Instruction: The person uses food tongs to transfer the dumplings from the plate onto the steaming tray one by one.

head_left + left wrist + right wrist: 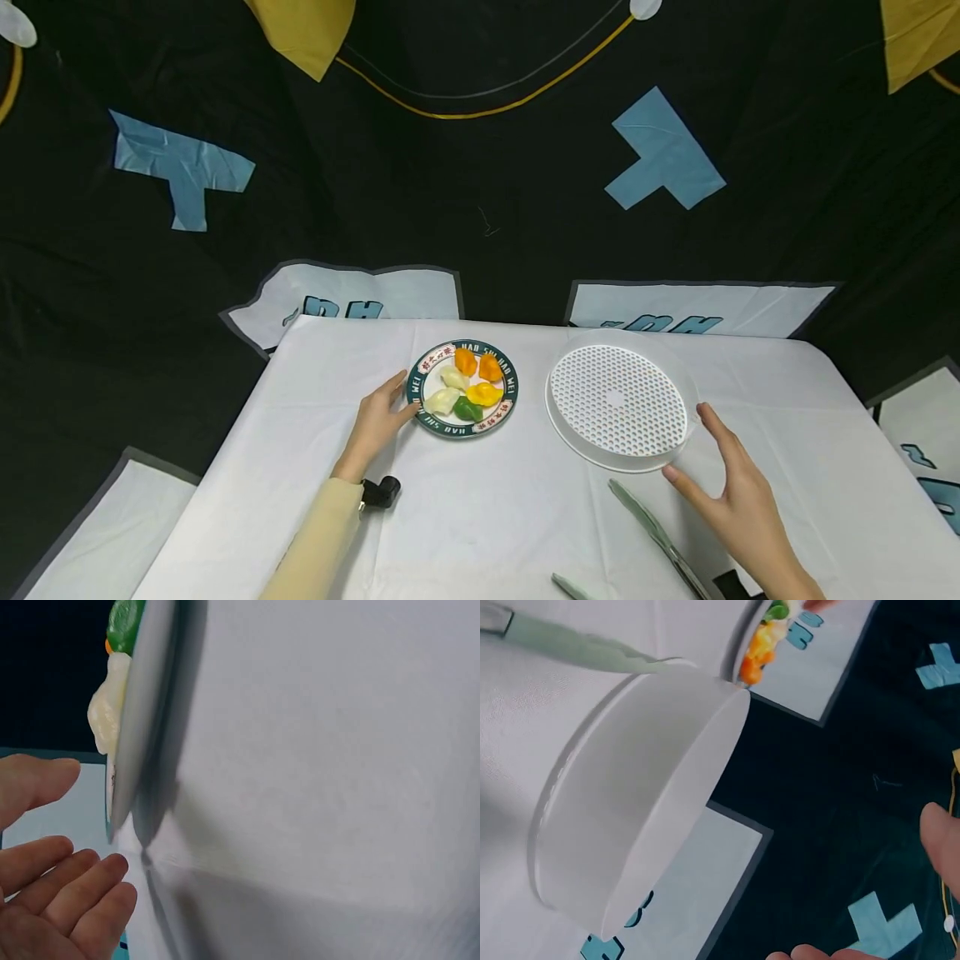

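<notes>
At the left rim of a round plate (416, 423) with a dark green patterned border, my left hand (378, 421) reaches out with thumb and fingers spread. In the left wrist view its fingertips (112, 870) stand close beside the rim. On the plate lie several dumpling-shaped pieces: orange, yellow (484, 394), pale cream (442, 402) and green (468, 409). A white round steamer basket (618, 400) with a perforated bottom stands to the right. My right hand (738, 492) is beside its lower right edge, thumb and fingers spread and holding nothing.
Tongs (654, 529) with pale green tips and metal arms lie in front of the basket, a second green tip (570, 587) at the bottom edge. A white cloth (480, 533) covers the table. Behind it hangs a black backdrop (450, 200) with blue shapes.
</notes>
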Demonstrator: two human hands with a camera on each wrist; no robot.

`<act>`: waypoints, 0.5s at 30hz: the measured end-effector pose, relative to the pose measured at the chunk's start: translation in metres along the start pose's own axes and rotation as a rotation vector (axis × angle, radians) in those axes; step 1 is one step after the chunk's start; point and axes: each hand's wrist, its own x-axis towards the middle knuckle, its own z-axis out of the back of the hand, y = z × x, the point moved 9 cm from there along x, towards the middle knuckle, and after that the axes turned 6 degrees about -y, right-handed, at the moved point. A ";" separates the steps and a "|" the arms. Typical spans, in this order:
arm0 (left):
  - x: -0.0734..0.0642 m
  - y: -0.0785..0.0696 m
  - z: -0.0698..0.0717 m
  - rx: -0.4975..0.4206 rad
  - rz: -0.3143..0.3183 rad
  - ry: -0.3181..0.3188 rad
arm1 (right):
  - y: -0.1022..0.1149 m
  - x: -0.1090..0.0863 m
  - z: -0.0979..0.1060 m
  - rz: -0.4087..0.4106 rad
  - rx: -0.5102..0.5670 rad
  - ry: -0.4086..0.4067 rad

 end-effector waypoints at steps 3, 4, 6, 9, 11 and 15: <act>0.001 0.004 -0.001 -0.002 0.017 0.007 | -0.002 -0.007 0.008 -0.061 -0.001 -0.004; 0.001 0.006 -0.002 -0.007 0.020 0.010 | -0.003 -0.009 0.011 -0.082 -0.001 -0.004; 0.002 0.007 -0.003 -0.026 0.027 0.016 | -0.005 -0.014 0.015 -0.117 0.000 -0.006; 0.004 0.012 -0.005 -0.080 0.050 0.031 | -0.008 -0.022 0.023 -0.151 -0.021 -0.021; 0.005 0.014 -0.007 -0.125 0.067 0.047 | -0.010 -0.027 0.029 -0.159 -0.030 -0.041; 0.009 0.018 -0.010 -0.223 0.090 0.076 | -0.019 -0.037 0.037 -0.171 0.007 -0.076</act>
